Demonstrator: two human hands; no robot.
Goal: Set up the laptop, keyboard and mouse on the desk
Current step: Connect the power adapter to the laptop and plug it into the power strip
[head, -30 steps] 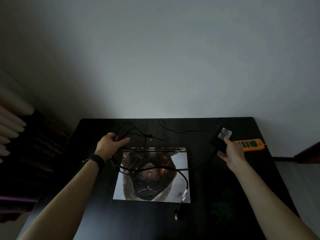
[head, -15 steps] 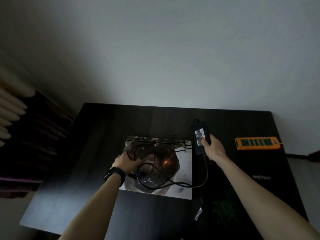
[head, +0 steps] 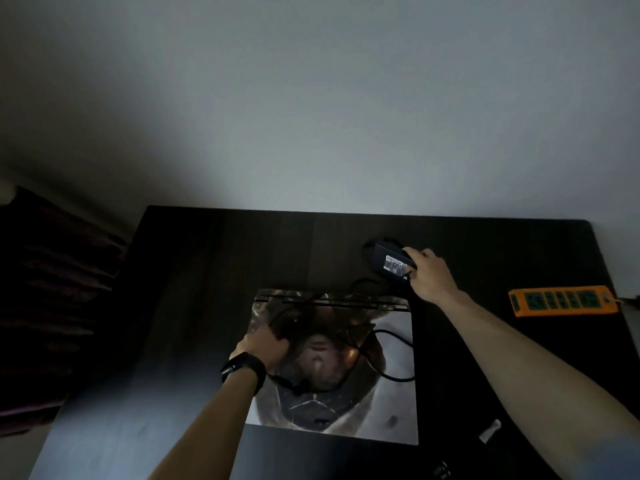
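Note:
A closed laptop with a printed picture on its lid lies flat in the middle of the dark desk. A black power cable loops across the lid. My left hand, a black band on its wrist, grips a bunch of that cable over the lid's left side. Behind the laptop's right corner, my right hand holds the black power adapter brick on the desk. No keyboard or mouse is visible.
An orange power strip lies at the desk's right edge. A pale wall runs behind the desk. Dark furniture stands to the left. A small pale plug lies near my right forearm.
My left hand has carried the cable bunch from the back left of the desk down onto the laptop lid. My right hand has moved the adapter left, away from the power strip.

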